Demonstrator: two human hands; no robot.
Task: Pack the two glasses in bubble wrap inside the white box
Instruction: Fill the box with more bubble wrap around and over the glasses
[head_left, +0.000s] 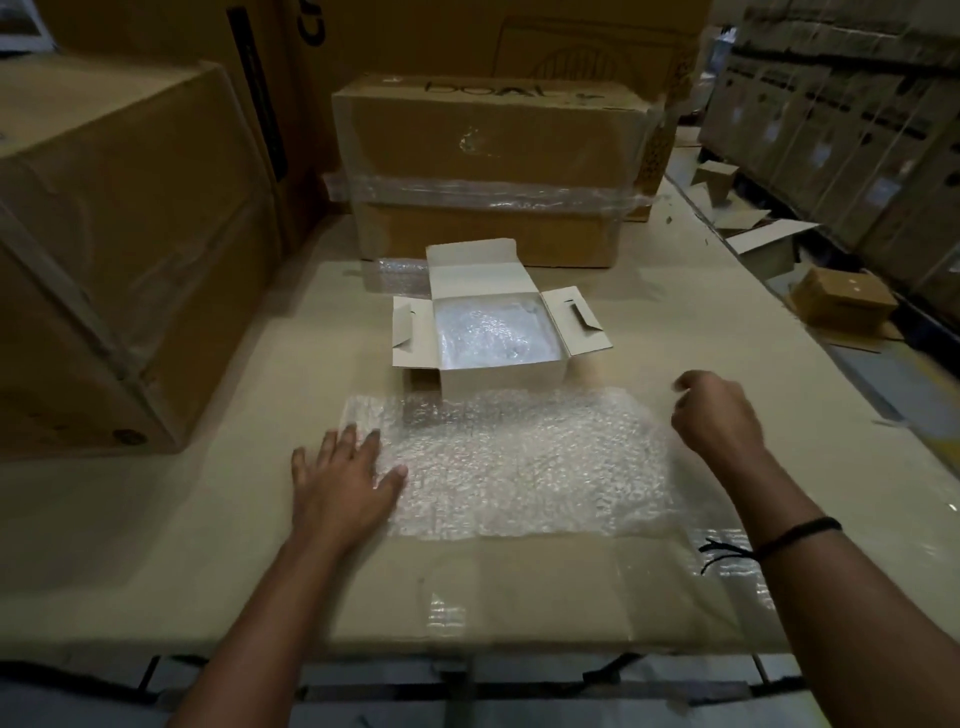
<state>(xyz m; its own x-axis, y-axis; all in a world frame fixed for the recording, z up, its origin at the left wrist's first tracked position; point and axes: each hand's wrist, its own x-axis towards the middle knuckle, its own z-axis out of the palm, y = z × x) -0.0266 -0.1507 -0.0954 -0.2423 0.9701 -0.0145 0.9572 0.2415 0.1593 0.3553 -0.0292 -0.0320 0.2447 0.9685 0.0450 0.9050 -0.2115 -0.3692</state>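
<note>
A small white box (501, 378) stands open in the middle of the cardboard work surface, its flaps spread out, with bubble-wrapped contents (488, 335) shining inside it. In front of the box a sheet of bubble wrap (519, 462) lies flat. My left hand (343, 480) presses flat on the sheet's left edge with fingers spread. My right hand (719, 413) hovers over the sheet's right edge with fingers loosely curled; whether it pinches the wrap I cannot tell. No bare glass is visible.
A taped brown carton (493, 171) stands right behind the white box. Large cartons (119, 249) line the left side. More bubble wrap (727, 561) lies under my right forearm. Small brown boxes (841, 301) lie on the floor at right.
</note>
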